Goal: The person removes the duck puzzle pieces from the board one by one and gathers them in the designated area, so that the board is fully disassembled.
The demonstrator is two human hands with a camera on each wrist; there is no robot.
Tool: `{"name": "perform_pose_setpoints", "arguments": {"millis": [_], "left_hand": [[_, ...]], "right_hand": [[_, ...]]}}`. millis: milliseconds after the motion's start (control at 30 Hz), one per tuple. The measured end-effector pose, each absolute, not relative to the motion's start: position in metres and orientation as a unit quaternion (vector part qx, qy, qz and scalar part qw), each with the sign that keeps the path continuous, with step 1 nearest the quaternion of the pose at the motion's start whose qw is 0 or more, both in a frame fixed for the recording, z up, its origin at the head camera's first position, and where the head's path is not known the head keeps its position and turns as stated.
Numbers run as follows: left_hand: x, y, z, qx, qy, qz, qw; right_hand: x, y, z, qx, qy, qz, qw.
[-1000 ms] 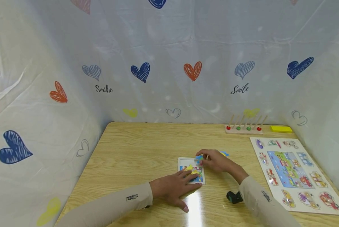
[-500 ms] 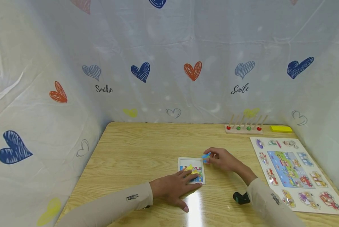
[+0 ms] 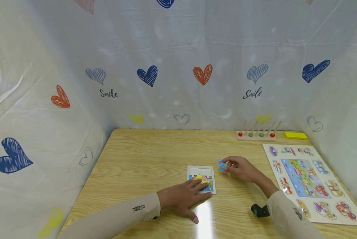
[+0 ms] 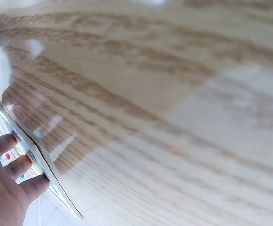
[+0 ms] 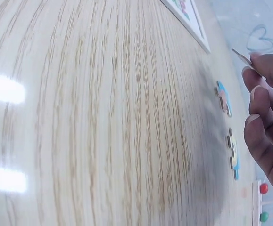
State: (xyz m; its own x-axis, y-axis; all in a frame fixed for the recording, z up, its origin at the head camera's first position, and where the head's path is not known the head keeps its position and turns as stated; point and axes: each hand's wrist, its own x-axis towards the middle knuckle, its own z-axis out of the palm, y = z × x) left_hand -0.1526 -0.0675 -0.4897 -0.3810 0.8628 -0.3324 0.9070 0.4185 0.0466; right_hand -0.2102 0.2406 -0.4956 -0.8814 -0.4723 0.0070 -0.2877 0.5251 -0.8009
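My left hand (image 3: 185,196) rests with spread fingers on a small white-framed jigsaw puzzle (image 3: 191,171), also seen edge-on in the left wrist view. Pieces fill the lower part of the frame; its upper strip shows bare white. To the right of the frame, my right hand (image 3: 241,169) pinches a thin puzzle piece (image 5: 244,60) between thumb and index finger, above the table. Blue shows at its fingertips in the head view. Two more puzzle pieces, one blue and pink (image 5: 224,99) and one pale with blue (image 5: 234,153), lie on the wood near that hand.
A large vehicle picture board (image 3: 305,179) lies at the right. Behind stand a peg rack (image 3: 256,136) with red and green beads and a yellow block (image 3: 296,135). A black object (image 3: 259,210) sits by the right sleeve. Heart-printed curtains (image 3: 178,99) enclose the wooden table (image 3: 142,156).
My right hand has moved right, from over the frame's upper right corner to beside it, still pinching a puzzle piece. My left hand has stayed in place.
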Motion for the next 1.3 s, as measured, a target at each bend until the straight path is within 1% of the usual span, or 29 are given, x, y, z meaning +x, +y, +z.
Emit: {"name": "perform_pose_setpoints", "arguments": {"millis": [233, 367, 867, 1300], "left_hand": [[-0.152, -0.066, -0.49, 0.53, 0.829, -0.074, 0.16], [-0.152, -0.067, -0.49, 0.532, 0.828, -0.073, 0.161], [-0.151, -0.069, -0.489, 0.541, 0.828, -0.059, 0.137], [-0.152, -0.069, -0.488, 0.54, 0.827, -0.056, 0.148]], "right_hand": [[-0.207, 0.255, -0.497, -0.214, 0.844, -0.476, 0.124], [-0.204, 0.263, -0.497, -0.199, 0.847, -0.478, 0.124], [-0.194, 0.294, -0.494, -0.146, 0.849, -0.5, 0.092], [-0.195, 0.31, -0.497, -0.119, 0.869, -0.474, 0.074]]}}
